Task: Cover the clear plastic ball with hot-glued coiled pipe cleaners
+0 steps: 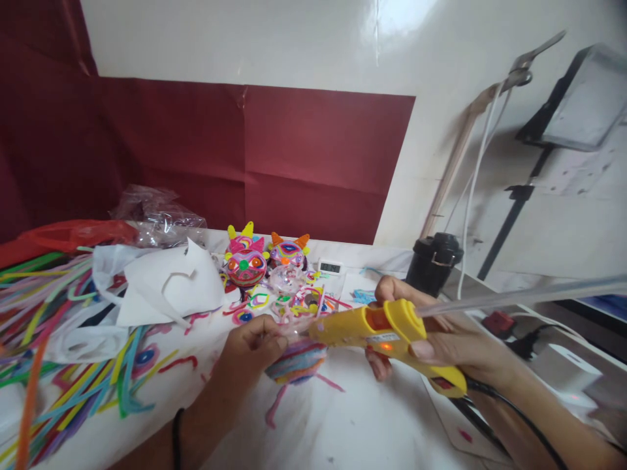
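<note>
A: Left edge of the white-covered table [372, 424]: a loose heap of multicoloured pipe cleaners [59, 365] is noted, with a crumpled white paper sheet [161, 284] just beside it toward the back.

B: And the left hand [252, 349]?

A: It is closed round the small ball wrapped in pink, blue and orange pipe cleaner [296, 364], fingertips pinched at the top, the ball held just above the table near its front middle. Pink tails hang below it.

B: Behind it?

A: Two finished round face ornaments with yellow and orange horns [264, 258] are seen at the back edge, with coiled pieces scattered in front.

B: The right hand [441, 343]?

A: It is wrapped fully round the yellow hot glue gun [386, 329], a clear glue stick [519, 294] projecting rearward. The nozzle is touching, or nearly touching, the ball's top beside the left fingertips.

B: Advice for the step?

A: In judgement, a small bead should be laid, fingertips kept clear of the hot tip, and the ball held steady.
</note>
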The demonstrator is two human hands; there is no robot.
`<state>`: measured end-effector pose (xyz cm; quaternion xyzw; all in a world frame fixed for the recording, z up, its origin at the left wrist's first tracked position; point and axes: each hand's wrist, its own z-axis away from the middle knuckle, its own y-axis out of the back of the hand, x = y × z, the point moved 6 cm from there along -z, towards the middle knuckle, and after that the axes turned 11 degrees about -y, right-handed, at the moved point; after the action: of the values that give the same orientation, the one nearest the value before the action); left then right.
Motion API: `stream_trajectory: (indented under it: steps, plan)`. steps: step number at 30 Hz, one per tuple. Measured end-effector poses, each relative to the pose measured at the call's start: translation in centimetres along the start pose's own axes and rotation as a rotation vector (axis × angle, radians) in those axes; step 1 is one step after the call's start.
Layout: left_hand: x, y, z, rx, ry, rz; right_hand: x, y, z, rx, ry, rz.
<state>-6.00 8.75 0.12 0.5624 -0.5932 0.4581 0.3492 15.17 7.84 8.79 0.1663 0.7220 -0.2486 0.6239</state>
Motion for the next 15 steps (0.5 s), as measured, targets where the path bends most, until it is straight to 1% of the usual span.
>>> stream_trajectory:
  steps: [2,4,8,11,15]
  plan:
    - [-0.3,0.1,-0.1,0.003,-0.007,-0.010,0.1,-0.2,-0.1,0.003,-0.006,-0.005]
    - [-0.2,0.1,-0.1,0.006,-0.019,-0.020,0.1,-0.2,-0.1,0.033,-0.019,-0.012]
    - [0.8,0.0,0.1,-0.003,-0.064,-0.051,-0.2,0.1,0.1,0.080,-0.021,-0.016]
    - [1.5,-0.1,0.3,-0.026,-0.113,-0.083,-0.5,0.3,0.4,0.089,-0.013,-0.036]
    - [1.9,-0.1,0.2,-0.066,-0.180,-0.176,-0.4,0.2,0.4,0.085,-0.035,-0.042]
